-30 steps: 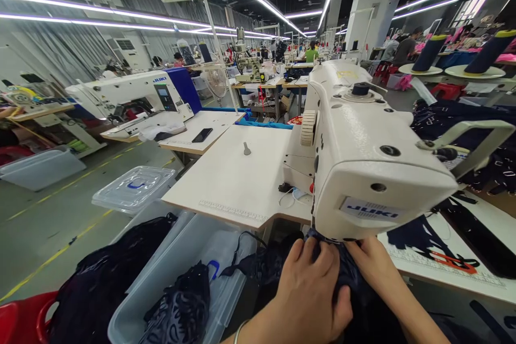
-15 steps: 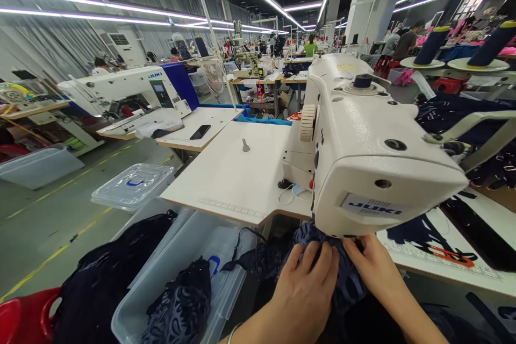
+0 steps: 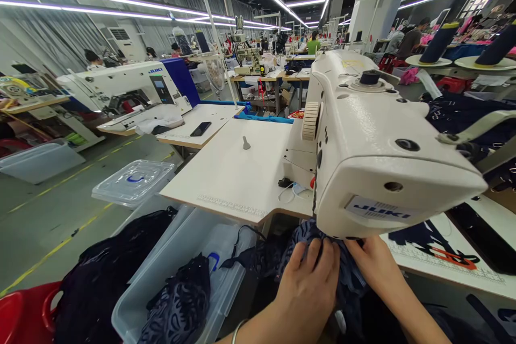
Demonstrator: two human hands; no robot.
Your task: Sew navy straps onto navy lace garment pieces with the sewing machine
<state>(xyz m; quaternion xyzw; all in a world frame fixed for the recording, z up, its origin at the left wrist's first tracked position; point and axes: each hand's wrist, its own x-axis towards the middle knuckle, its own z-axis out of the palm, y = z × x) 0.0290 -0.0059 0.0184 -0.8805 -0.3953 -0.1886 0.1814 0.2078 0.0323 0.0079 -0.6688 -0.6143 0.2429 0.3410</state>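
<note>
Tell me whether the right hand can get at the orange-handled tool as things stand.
Probably yes: the tool lies to the right hand's right on the white tabletop, with nothing tall seen between, though that hand is busy at the dark fabric.

The white desk, ruler-marked along its near edge, carries 1 sewing machine, 1 small grey piece and, at right, dark fabric pieces and 1 orange-handled tool.
</note>
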